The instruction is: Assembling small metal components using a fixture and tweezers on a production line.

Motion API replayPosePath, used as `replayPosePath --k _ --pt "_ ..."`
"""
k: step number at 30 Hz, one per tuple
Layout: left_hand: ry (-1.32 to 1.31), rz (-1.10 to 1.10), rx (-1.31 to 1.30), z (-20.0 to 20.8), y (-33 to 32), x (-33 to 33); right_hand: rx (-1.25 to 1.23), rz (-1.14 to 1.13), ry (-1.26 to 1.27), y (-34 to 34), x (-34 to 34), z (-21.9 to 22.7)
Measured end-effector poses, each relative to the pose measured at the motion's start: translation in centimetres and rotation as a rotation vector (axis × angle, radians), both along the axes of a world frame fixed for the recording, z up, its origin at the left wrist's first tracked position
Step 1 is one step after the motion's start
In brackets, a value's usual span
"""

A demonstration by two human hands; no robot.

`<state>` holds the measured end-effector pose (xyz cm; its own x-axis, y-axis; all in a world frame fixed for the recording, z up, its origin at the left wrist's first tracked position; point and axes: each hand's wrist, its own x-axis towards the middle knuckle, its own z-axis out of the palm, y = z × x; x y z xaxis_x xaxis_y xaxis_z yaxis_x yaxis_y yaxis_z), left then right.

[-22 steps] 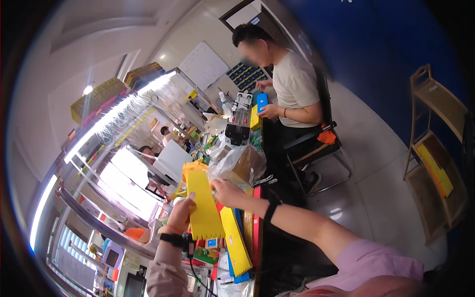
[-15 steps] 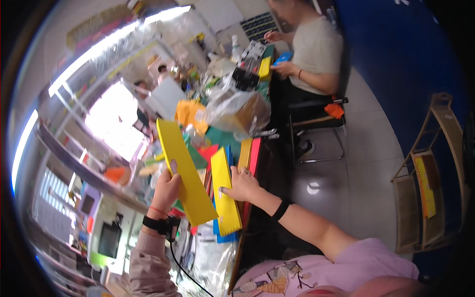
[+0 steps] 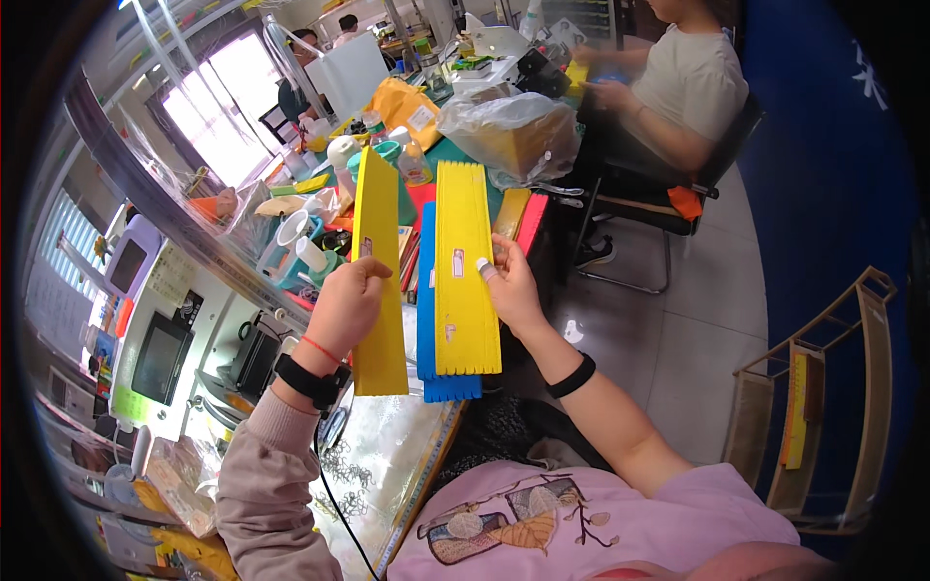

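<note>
My left hand (image 3: pixel 347 308) is closed on the edge of a long flat yellow board (image 3: pixel 376 218), held upright and turned partly edge-on. In my right hand (image 3: pixel 513 290) is a second long yellow board (image 3: pixel 463 218) with notched ends and a small label, its broad face toward me. The right thumb presses on that face, while the other fingers are mostly hidden behind the edge. A gap separates the two yellow boards. Blue boards (image 3: pixel 451 388) with notched ends show behind and below the right one; whether they touch it, I cannot tell.
A cluttered workbench holds a clear plastic bag (image 3: pixel 513 126), an orange envelope (image 3: pixel 402 108), bottles and tubs. Clear sheeting (image 3: pixel 392 474) covers its near part. A seated person (image 3: pixel 673 97) works at the far right. A tan rack (image 3: pixel 862 407) stands by the blue wall.
The view has shifted and levelled. Both yellow boards now stand more upright; the left one is turned more edge-on, and the right one shows its broad face more fully. Both hands keep their holds.
</note>
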<state>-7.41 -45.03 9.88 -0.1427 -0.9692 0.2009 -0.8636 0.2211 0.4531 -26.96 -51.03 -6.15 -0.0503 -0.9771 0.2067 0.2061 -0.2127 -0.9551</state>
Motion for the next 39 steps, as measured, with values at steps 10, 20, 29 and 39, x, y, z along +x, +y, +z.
replayPosePath --k 10,20,29,39 --pt "0.455 -0.156 0.247 1.0 -1.5 -4.8 -0.342 -0.057 -0.063 1.0 -0.4 6.7" --pt "0.821 -0.103 0.377 4.5 -6.6 -8.6 -0.907 -0.103 0.441 -5.4 -7.3 11.0" --pt "0.755 -0.062 0.312 8.1 -11.9 -15.7 -0.765 -0.127 0.408 -11.3 -12.2 13.3" --pt "0.597 -0.019 0.257 8.9 -15.5 -15.0 -0.702 -0.048 0.32 -14.2 -10.6 13.2"
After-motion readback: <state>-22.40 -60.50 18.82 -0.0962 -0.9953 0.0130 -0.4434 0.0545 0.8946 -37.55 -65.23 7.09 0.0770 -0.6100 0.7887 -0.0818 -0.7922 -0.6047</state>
